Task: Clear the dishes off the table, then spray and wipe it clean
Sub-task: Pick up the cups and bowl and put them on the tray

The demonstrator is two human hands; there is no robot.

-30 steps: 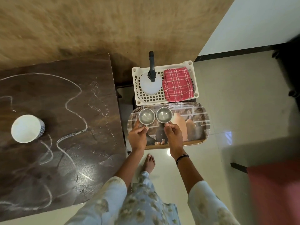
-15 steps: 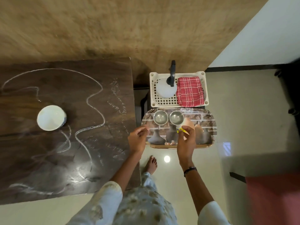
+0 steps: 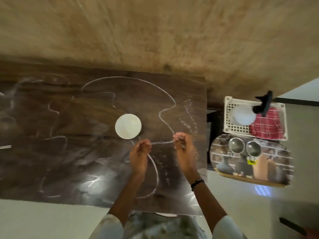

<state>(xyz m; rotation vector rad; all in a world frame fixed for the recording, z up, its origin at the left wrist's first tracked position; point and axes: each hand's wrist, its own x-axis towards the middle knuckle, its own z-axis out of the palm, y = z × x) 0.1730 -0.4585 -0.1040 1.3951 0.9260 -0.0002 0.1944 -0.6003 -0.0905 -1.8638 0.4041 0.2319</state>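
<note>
Both hands, left (image 3: 139,156) and right (image 3: 184,149), hover loosely curled, holding nothing; cup the white bowl (image 3: 128,126) from both sides, lift level

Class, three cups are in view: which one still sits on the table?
The white cup, alone on the dark table near both hands. The two steel cups stand on the tray.
</note>
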